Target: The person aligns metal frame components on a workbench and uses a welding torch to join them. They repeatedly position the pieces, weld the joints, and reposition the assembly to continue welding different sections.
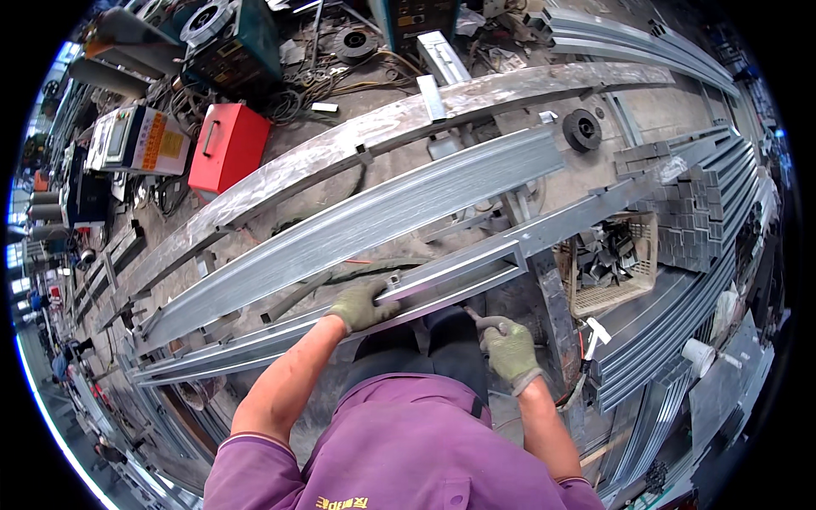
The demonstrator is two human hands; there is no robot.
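Holding the steel channel [450,270] down: left hand [361,306] fingers clamped on its near edge, right hand [510,348] closed around a small tool; keep the channel pinned flat.

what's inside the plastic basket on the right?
The basket holds a loose heap of small dark metal brackets. What lies beneath the heap, and the basket's floor, are covered.

A: Which labelled units are present?

B: One boxy white machine [136,140] stands far left on the floor. Its top carries a rectangular orange-and-yellow label panel [161,143] and a small grey screen [116,136].

A: Any packages?

B: A red rectangular case [228,146] with a handle sits just right of it.
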